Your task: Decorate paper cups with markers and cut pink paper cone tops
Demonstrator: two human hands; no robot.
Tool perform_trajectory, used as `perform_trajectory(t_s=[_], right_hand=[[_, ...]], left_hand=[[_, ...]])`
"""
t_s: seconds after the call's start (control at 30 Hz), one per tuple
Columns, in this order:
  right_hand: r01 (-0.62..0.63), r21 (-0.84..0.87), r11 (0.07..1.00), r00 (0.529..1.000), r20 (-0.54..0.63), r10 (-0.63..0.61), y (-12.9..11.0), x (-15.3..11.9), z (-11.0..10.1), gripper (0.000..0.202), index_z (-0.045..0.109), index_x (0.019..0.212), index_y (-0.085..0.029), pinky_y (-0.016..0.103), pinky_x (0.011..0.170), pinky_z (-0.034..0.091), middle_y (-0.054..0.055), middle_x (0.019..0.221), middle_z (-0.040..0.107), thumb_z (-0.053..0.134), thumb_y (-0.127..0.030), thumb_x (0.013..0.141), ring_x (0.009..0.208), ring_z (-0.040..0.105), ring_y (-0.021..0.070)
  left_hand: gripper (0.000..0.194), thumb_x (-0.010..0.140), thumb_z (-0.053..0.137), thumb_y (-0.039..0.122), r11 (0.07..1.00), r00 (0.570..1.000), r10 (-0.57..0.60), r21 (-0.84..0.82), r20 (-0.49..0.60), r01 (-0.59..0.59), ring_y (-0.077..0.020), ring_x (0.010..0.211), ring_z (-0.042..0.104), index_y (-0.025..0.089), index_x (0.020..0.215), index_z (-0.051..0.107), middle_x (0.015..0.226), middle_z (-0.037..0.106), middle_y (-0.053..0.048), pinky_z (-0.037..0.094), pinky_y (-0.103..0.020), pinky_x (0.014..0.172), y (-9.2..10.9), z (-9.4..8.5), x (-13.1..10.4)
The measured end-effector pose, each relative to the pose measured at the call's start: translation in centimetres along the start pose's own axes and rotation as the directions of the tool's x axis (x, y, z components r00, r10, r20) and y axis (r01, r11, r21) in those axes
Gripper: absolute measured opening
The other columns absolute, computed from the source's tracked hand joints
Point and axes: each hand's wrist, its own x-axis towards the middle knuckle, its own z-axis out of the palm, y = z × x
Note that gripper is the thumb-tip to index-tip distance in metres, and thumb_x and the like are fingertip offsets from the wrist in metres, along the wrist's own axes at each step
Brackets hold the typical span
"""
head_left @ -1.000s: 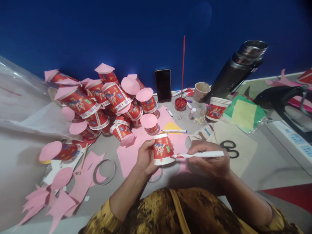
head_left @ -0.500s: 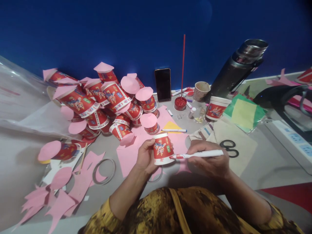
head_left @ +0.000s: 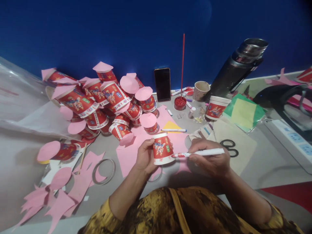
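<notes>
Upside down, a red paper cup (head_left: 162, 149) with a printed figure rests in my left hand (head_left: 145, 157), the thumb on its left side and fingertips showing behind its right edge. My right hand (head_left: 210, 160) pinches a white marker (head_left: 206, 152); its red tip end points left and meets the cup's lower right rim. Pink paper (head_left: 126, 156) with round cut-outs lies under and behind the cup. Just beyond it, a second marker (head_left: 173, 130) lies beside a yellow paper piece (head_left: 171, 125).
Pink-topped red cups (head_left: 117, 97) are piled at back left. A phone (head_left: 162, 85), a red tub (head_left: 180, 103) with an upright stick, stacked cups (head_left: 216, 109) and a flask (head_left: 237, 68) stand behind. Scissors (head_left: 230, 148) lie right, a tape ring (head_left: 104, 171) left.
The marker has shifted very slightly right and up with my right hand, its tip still at the cup's rim. My left hand and the cup are nearly unchanged.
</notes>
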Motion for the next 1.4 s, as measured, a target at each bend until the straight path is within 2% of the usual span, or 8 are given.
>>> perform_trajectory(t_s=[0.17, 0.33, 0.53, 0.73, 0.97, 1.1, 1.23, 1.4], right_hand=[[0.030, 0.009, 1.000, 0.999, 0.012, -0.030, -0.06, 0.09, 0.14, 0.017, 0.078, 0.077, -0.022, 0.027, 0.051, 0.049, 0.003, 0.065, 0.076, 0.080, -0.029, 0.092, 0.051, 0.064, 0.0152], [0.018, 0.022, 1.000, 1.000, 0.009, -0.019, 0.05, -0.10, 0.11, 0.018, 0.078, 0.078, -0.021, 0.028, 0.052, 0.050, 0.003, 0.065, 0.076, 0.079, -0.032, 0.093, 0.049, 0.063, 0.0158], [0.081, 0.054, 0.995, 0.996, 0.016, -0.082, 0.10, -0.09, 0.17, 0.018, 0.078, 0.081, -0.021, 0.027, 0.052, 0.049, 0.004, 0.068, 0.077, 0.080, -0.032, 0.095, 0.054, 0.066, 0.0160], [0.044, 0.049, 0.998, 0.994, 0.100, -0.048, -0.18, 0.22, 0.13, 0.022, 0.078, 0.080, -0.020, 0.027, 0.052, 0.049, 0.004, 0.065, 0.075, 0.078, -0.035, 0.096, 0.051, 0.064, 0.0149], [0.012, 0.032, 0.999, 1.000, 0.000, -0.012, 0.07, -0.16, -0.10, 0.019, 0.077, 0.078, -0.021, 0.028, 0.051, 0.048, 0.003, 0.062, 0.074, 0.078, -0.032, 0.093, 0.050, 0.063, 0.0163], [0.028, 0.031, 0.999, 0.999, 0.024, -0.029, -0.17, 0.05, 0.01, 0.020, 0.077, 0.077, -0.021, 0.027, 0.050, 0.048, 0.003, 0.064, 0.075, 0.078, -0.032, 0.094, 0.050, 0.063, 0.0152], [0.031, 0.039, 0.999, 0.998, 0.049, -0.033, -0.14, -0.01, 0.03, 0.014, 0.076, 0.078, -0.021, 0.026, 0.052, 0.047, 0.003, 0.065, 0.075, 0.078, -0.025, 0.091, 0.053, 0.065, 0.0152], [-0.037, 0.132, 0.991, 0.991, -0.125, 0.054, 0.45, -0.74, -0.25, 0.011, 0.076, 0.080, -0.021, 0.028, 0.051, 0.047, 0.001, 0.061, 0.070, 0.077, -0.025, 0.089, 0.052, 0.061, 0.0162]], left_hand=[[0.044, 0.083, 0.069, 0.030, 1.000, 1.000, 0.007, 0.007, 0.002, -0.007, -0.0346, 0.094, 0.081, 0.002, 0.116, 0.076, 0.107, 0.084, -0.022, 0.065, -0.048, 0.089, -0.05, -0.10, -0.02], [0.046, 0.084, 0.069, 0.030, 1.000, 1.000, 0.008, 0.019, 0.018, -0.008, -0.0347, 0.094, 0.081, 0.004, 0.122, 0.074, 0.106, 0.084, -0.021, 0.064, -0.048, 0.089, 0.02, -0.23, 0.07], [0.047, 0.082, 0.069, 0.029, 0.999, 0.999, 0.019, 0.049, 0.034, -0.021, -0.0333, 0.090, 0.081, 0.004, 0.121, 0.074, 0.103, 0.084, -0.020, 0.065, -0.046, 0.085, 0.01, -0.02, -0.03], [0.043, 0.081, 0.069, 0.029, 0.998, 0.999, 0.026, 0.059, 0.021, -0.027, -0.0314, 0.088, 0.081, 0.003, 0.115, 0.076, 0.100, 0.084, -0.021, 0.065, -0.042, 0.083, 0.08, 0.22, -0.16], [0.046, 0.082, 0.070, 0.030, 1.000, 1.000, 0.011, 0.025, 0.015, -0.012, -0.0348, 0.094, 0.080, 0.003, 0.118, 0.075, 0.105, 0.084, -0.021, 0.065, -0.048, 0.088, 0.05, 0.12, -0.03], [0.046, 0.082, 0.069, 0.029, 0.999, 0.999, 0.027, 0.033, 0.021, -0.027, -0.0347, 0.093, 0.081, 0.003, 0.119, 0.075, 0.106, 0.084, -0.022, 0.065, -0.048, 0.087, 0.00, 0.06, -0.05], [0.043, 0.084, 0.067, 0.030, 0.999, 1.000, 0.022, 0.032, 0.010, -0.023, -0.0341, 0.092, 0.082, 0.003, 0.117, 0.077, 0.105, 0.084, -0.023, 0.065, -0.047, 0.087, 0.04, -0.05, -0.09], [0.047, 0.084, 0.068, 0.032, 0.999, 0.998, 0.035, 0.002, 0.047, -0.036, -0.0331, 0.094, 0.082, 0.005, 0.121, 0.076, 0.109, 0.084, -0.020, 0.064, -0.048, 0.091, 0.22, 0.13, -0.05]])
